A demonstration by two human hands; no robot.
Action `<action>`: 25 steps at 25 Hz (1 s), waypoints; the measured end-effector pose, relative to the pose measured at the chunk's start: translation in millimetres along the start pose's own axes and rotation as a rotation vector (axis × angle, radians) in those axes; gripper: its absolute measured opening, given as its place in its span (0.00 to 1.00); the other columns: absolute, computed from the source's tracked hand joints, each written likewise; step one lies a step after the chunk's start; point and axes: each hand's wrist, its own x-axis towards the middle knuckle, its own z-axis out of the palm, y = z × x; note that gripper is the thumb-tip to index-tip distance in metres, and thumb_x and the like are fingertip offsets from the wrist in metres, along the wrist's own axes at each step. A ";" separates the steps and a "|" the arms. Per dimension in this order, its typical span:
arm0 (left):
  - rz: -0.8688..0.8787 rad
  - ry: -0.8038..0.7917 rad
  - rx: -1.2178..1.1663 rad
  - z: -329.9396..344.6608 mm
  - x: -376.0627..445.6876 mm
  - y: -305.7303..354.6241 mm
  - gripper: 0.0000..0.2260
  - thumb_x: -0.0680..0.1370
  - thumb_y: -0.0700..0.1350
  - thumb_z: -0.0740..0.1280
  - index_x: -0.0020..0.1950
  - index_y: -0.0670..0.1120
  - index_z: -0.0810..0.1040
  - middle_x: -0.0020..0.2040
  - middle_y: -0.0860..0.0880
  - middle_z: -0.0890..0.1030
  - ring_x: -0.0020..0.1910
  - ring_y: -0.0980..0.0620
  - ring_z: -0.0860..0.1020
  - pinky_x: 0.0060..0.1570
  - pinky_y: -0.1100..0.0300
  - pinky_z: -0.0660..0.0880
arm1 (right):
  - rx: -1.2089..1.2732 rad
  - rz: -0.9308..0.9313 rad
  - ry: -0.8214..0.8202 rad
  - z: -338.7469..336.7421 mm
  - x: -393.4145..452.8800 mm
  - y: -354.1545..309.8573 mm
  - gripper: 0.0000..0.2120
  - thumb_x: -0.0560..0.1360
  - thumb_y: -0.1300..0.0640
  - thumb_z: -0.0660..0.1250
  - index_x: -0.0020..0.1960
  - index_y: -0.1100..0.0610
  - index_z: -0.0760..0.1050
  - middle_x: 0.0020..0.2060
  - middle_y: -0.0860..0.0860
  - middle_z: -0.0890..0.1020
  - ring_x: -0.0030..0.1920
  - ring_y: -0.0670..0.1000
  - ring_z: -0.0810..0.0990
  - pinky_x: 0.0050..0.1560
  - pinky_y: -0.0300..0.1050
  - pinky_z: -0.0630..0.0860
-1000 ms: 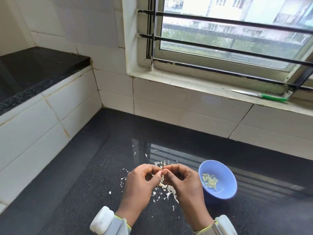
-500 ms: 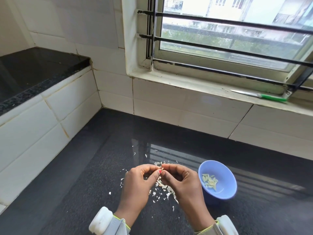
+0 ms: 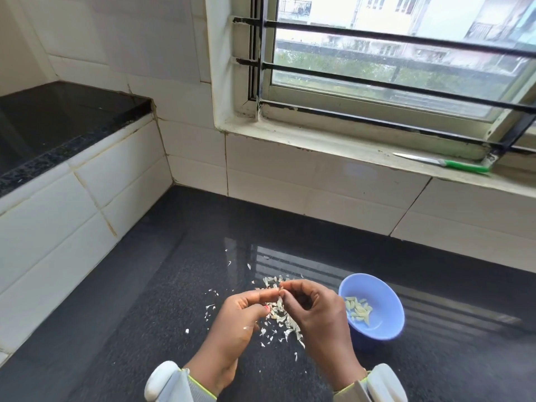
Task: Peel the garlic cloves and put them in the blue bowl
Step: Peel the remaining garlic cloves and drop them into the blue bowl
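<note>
My left hand (image 3: 237, 317) and my right hand (image 3: 316, 311) meet fingertip to fingertip above the black counter, pinching a small garlic clove (image 3: 280, 289) that is mostly hidden between the fingers. Under the hands lies a scatter of white garlic skins (image 3: 282, 316). The blue bowl (image 3: 385, 329) stands just right of my right hand and holds several peeled cloves (image 3: 358, 310).
A green-handled knife (image 3: 443, 164) lies on the window sill at the far right. The black counter (image 3: 145, 314) runs left to a tiled step with a higher black ledge (image 3: 58, 120). White tiled wall and a barred window stand behind.
The fingertips have shifted slightly up and away from me while still working the clove. The bowl and skins stay put.
</note>
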 end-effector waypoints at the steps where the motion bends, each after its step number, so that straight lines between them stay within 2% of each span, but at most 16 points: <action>1: -0.009 0.003 -0.020 0.2 0.5 -0.2 0.16 0.76 0.33 0.61 0.49 0.48 0.85 0.48 0.53 0.85 0.45 0.57 0.76 0.39 0.65 0.68 | -0.005 -0.010 0.006 0.6 -0.1 0.1 0.05 0.71 0.60 0.75 0.42 0.50 0.84 0.32 0.40 0.83 0.34 0.41 0.81 0.36 0.31 0.75; 4: -0.035 0.033 -0.079 4.6 0.4 0.6 0.14 0.77 0.35 0.62 0.47 0.48 0.85 0.47 0.48 0.85 0.44 0.54 0.76 0.38 0.63 0.67 | 0.006 -0.022 -0.001 1.7 -0.4 -1.7 0.06 0.72 0.61 0.72 0.38 0.52 0.81 0.28 0.42 0.80 0.29 0.41 0.76 0.32 0.31 0.69; 7: -0.043 0.043 -0.104 6.9 -1.1 1.9 0.12 0.77 0.36 0.62 0.51 0.47 0.83 0.46 0.48 0.85 0.43 0.55 0.77 0.37 0.63 0.67 | 0.047 -0.016 -0.056 1.0 -0.3 -7.0 0.08 0.73 0.59 0.72 0.36 0.52 0.81 0.27 0.44 0.80 0.28 0.41 0.75 0.31 0.33 0.71; 10: -0.033 0.062 -0.099 5.9 0.1 0.9 0.10 0.77 0.37 0.63 0.50 0.47 0.83 0.43 0.49 0.84 0.42 0.56 0.76 0.36 0.65 0.68 | 0.163 0.069 -0.092 0.0 -0.2 -7.4 0.05 0.70 0.56 0.76 0.37 0.52 0.82 0.30 0.49 0.83 0.31 0.47 0.80 0.35 0.44 0.80; 12: -0.030 0.067 -0.087 5.5 0.5 1.1 0.10 0.77 0.37 0.63 0.50 0.47 0.83 0.41 0.51 0.83 0.42 0.56 0.77 0.36 0.65 0.68 | 0.215 0.116 -0.100 -0.5 -1.0 -6.9 0.04 0.69 0.54 0.77 0.39 0.51 0.83 0.31 0.52 0.84 0.34 0.54 0.83 0.40 0.54 0.82; 14: -0.029 0.061 -0.078 6.4 0.2 1.2 0.10 0.77 0.38 0.63 0.50 0.47 0.83 0.41 0.51 0.83 0.41 0.56 0.77 0.36 0.66 0.68 | 0.253 0.132 -0.117 -1.0 -1.1 -6.3 0.01 0.71 0.54 0.76 0.42 0.50 0.84 0.34 0.52 0.85 0.36 0.55 0.84 0.43 0.58 0.82; 17: -0.020 0.055 -0.083 6.3 -0.3 2.2 0.11 0.78 0.37 0.62 0.50 0.47 0.83 0.42 0.47 0.83 0.41 0.56 0.76 0.35 0.67 0.69 | 0.331 0.134 -0.160 -0.6 -1.4 -7.5 0.06 0.75 0.58 0.71 0.47 0.48 0.85 0.39 0.52 0.86 0.40 0.53 0.86 0.47 0.56 0.83; 20: -0.007 0.056 -0.060 5.7 0.5 3.1 0.12 0.78 0.36 0.61 0.51 0.47 0.83 0.46 0.41 0.83 0.41 0.57 0.75 0.36 0.66 0.69 | 0.419 0.172 -0.190 0.2 -0.6 -10.4 0.10 0.77 0.64 0.68 0.47 0.51 0.86 0.41 0.55 0.87 0.43 0.55 0.86 0.47 0.51 0.82; 24: 0.008 0.070 -0.044 6.1 0.6 4.2 0.10 0.78 0.38 0.63 0.51 0.47 0.83 0.47 0.41 0.83 0.42 0.56 0.76 0.34 0.68 0.69 | 0.547 0.245 -0.178 -2.6 -0.1 -16.3 0.02 0.70 0.61 0.74 0.42 0.59 0.86 0.36 0.59 0.86 0.37 0.52 0.85 0.41 0.43 0.81; 25: 0.010 0.071 -0.038 6.3 0.4 4.1 0.09 0.78 0.39 0.63 0.51 0.47 0.82 0.47 0.42 0.84 0.42 0.56 0.77 0.35 0.68 0.69 | 0.545 0.240 -0.173 -3.2 0.1 -16.3 0.04 0.68 0.59 0.75 0.40 0.61 0.85 0.35 0.59 0.85 0.36 0.51 0.83 0.40 0.43 0.80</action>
